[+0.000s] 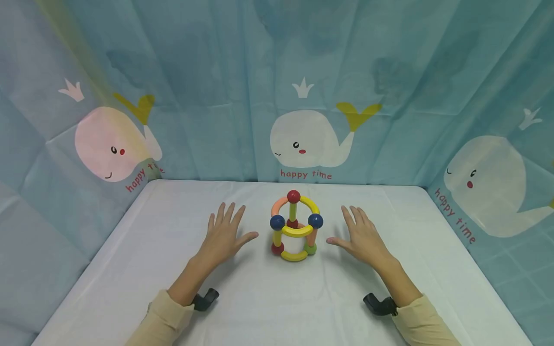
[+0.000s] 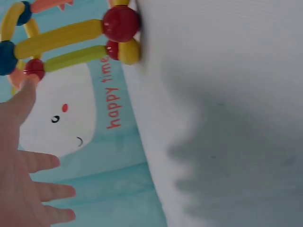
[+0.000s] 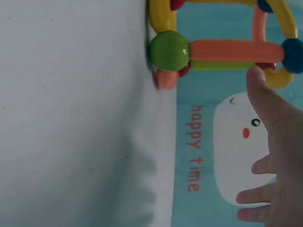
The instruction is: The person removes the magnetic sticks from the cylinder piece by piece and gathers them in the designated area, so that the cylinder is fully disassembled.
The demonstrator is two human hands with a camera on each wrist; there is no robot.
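Note:
A small frame built from coloured rods and balls (image 1: 296, 231) stands upright on the white table. Curved yellow and orange rods form its upper and lower rings, joined by straight uprights, with blue and red balls on top and red and green ones below. On its left, my left hand (image 1: 222, 239) hovers with fingers spread and thumb toward the toy, apart from it. My right hand (image 1: 362, 239) mirrors this on the other side, also touching nothing. In the right wrist view, a green ball (image 3: 169, 51) and an orange upright (image 3: 236, 50) show near the thumb.
The white cloth-covered table (image 1: 268, 307) spreads around the toy. Blue curtains with printed whales (image 1: 307, 139) hang behind and at both sides. A black strap-on camera mount (image 1: 207, 300) sits on the left wrist, another (image 1: 379, 304) on the right.

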